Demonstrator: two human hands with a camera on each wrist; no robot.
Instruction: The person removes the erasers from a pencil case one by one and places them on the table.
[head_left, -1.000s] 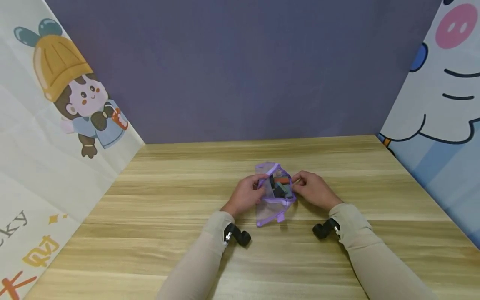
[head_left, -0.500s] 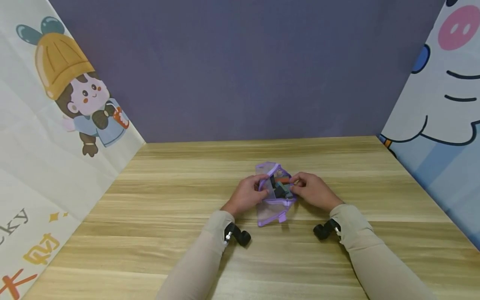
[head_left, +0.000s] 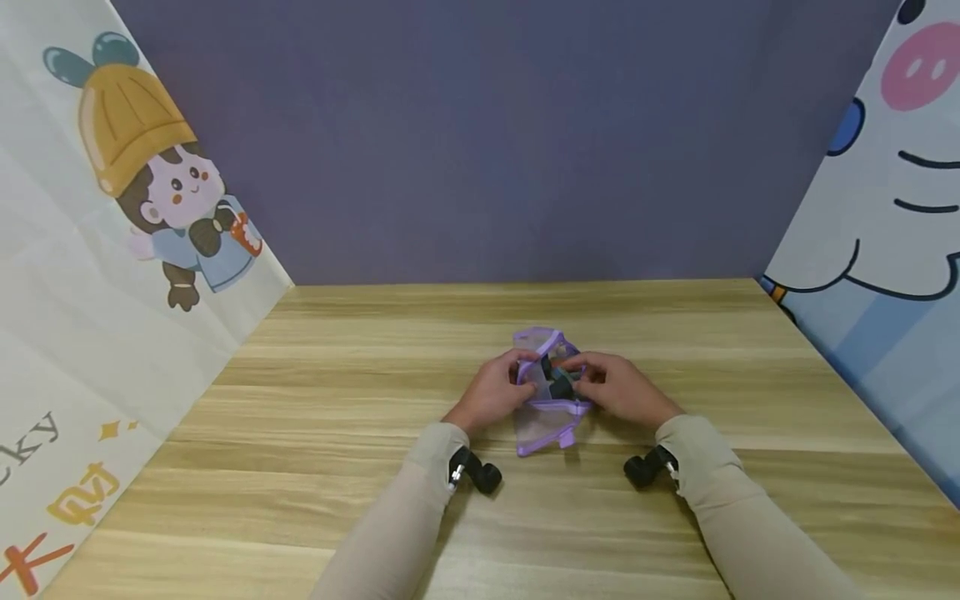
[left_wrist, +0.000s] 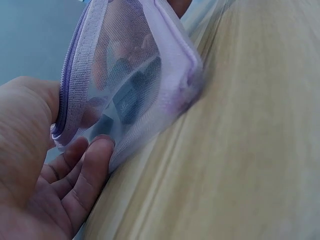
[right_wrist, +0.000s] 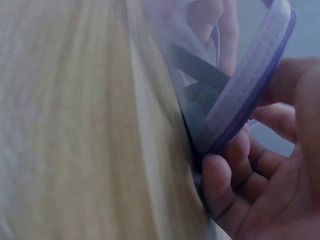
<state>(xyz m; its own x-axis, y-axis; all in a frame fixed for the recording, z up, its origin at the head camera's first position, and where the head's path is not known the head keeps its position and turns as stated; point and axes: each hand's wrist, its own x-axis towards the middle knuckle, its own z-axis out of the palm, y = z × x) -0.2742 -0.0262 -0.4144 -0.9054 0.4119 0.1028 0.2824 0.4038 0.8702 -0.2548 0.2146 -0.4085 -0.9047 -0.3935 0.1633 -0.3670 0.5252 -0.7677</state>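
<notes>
A purple-edged mesh zip pouch (head_left: 536, 421) sits on the table with its mouth spread wide. Inside lie several small items, among them a dark block-like piece (head_left: 561, 387); their exact kind is unclear. My left hand (head_left: 491, 387) pinches the pouch's left rim, and in the left wrist view the zip edge (left_wrist: 82, 65) passes between thumb and fingers. At the right side, my right hand (head_left: 626, 387) reaches over the rim with its index finger inside the opening. In the right wrist view other fingers (right_wrist: 216, 172) curl against the zip strip (right_wrist: 250, 85); what the inner fingertips touch is hidden.
The wooden tabletop (head_left: 337, 400) stretches around the pouch. A dark blue-grey panel (head_left: 495, 142) rises at the back, with cartoon-printed sheets (head_left: 45, 250) at the left and right. Small black wrist-camera mounts (head_left: 480, 475) stick out from both sleeves.
My right hand has shifted left from the pouch's right rim into its mouth, covering most of an orange item seen before. The left hand keeps its grip in place.
</notes>
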